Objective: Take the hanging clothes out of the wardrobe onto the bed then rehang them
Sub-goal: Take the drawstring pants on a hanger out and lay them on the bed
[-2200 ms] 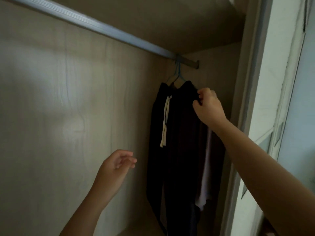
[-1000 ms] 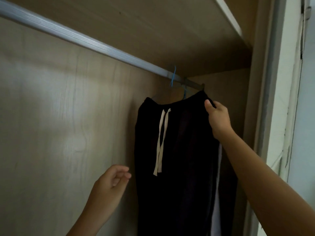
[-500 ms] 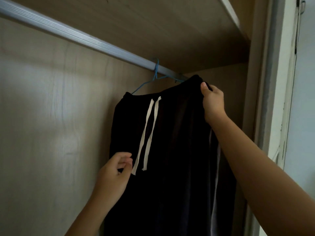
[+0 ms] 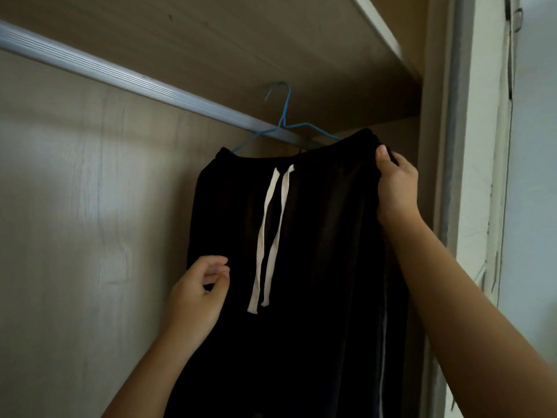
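One pair of black trousers (image 4: 316,236) hangs mid-frame on a blue hanger (image 4: 284,111) by the rail (image 4: 120,76): removal step. Your right hand (image 4: 396,188) grips the waistband; whether your left hand (image 4: 199,294) pinches cloth is unclear. Next, unhook and carry bedward.

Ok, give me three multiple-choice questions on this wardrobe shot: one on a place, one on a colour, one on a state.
1. Where does the right hand grip the black trousers? A waistband B leg hem C drawstring
2. The thin wire hanger is: A red B blue C white
3. The flat white drawstring is: A tied in a bow B hanging loose C tucked inside
Answers: 1 A, thumb clamps the waistband's corner; 2 B, blue wire shows above the trousers; 3 B, both ends dangle separately.
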{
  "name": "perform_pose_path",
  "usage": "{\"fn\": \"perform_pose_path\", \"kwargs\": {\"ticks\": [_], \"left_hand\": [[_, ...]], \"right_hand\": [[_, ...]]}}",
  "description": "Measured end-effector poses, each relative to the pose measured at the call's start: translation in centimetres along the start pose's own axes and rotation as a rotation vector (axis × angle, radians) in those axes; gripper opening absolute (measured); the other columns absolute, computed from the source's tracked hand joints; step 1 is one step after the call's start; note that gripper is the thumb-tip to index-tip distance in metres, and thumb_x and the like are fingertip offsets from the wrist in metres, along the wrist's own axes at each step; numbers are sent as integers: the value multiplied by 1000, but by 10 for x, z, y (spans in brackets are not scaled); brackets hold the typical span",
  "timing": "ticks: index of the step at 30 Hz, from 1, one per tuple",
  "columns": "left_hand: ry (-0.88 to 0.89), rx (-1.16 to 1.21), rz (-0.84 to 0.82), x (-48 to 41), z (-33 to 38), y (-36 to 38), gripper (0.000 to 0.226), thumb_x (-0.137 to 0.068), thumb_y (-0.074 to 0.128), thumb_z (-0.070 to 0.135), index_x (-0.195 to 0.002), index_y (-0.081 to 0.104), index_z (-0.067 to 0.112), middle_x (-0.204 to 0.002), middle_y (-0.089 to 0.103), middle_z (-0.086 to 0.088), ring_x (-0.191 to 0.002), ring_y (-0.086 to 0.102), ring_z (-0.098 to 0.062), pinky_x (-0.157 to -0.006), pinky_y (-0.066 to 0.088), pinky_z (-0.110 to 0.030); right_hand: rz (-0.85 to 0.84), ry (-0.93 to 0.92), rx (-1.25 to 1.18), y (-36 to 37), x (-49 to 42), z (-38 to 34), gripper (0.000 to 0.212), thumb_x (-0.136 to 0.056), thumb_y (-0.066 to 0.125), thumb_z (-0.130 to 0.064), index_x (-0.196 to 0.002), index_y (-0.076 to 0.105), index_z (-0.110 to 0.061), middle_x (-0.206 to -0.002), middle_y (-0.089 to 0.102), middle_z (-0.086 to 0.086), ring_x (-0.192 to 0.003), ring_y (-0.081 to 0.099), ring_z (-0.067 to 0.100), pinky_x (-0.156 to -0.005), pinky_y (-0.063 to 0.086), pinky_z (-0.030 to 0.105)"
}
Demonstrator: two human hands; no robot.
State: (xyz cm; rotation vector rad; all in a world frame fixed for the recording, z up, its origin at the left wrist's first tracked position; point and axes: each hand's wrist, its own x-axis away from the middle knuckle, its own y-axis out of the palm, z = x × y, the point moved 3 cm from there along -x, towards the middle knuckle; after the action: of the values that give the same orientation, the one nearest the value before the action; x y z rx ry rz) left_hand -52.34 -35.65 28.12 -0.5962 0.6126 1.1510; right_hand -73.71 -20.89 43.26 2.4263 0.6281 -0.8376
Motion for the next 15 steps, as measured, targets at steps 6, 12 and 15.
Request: {"fn": "perform_pose_path", "kwargs": {"ticks": [6, 12, 15], "left_hand": [[88, -80, 142, 3, -2, 1, 26, -87, 53, 7, -109, 55, 19, -103, 57, 4, -93, 56, -4, -89, 44, -32], [159, -65, 293, 18, 2, 10, 28, -86, 53, 19, -113, 52, 10, -105, 55, -1, -100, 54, -14, -83, 40, -14], [171, -145, 318, 22, -1, 11, 47, -82, 44, 35, -117, 50, 4, -112, 55, -13, -107, 51, -25, -92, 39, -28]], "right_hand": [[-4, 15, -18, -42, 47, 11, 23, -94, 49, -25, -97, 66, -10, -92, 71, 4, -89, 67, 16, -84, 53, 28], [-22, 57, -32, -90, 87, 27, 31, -95, 45, -21, -74, 68, -20, -67, 72, -10, -69, 67, 5, -69, 54, 18], [-19, 97, -45, -113, 100, 31, 33, -91, 49, -25, -70, 73, -19, -70, 72, -7, -71, 68, 8, -71, 55, 20]]}}
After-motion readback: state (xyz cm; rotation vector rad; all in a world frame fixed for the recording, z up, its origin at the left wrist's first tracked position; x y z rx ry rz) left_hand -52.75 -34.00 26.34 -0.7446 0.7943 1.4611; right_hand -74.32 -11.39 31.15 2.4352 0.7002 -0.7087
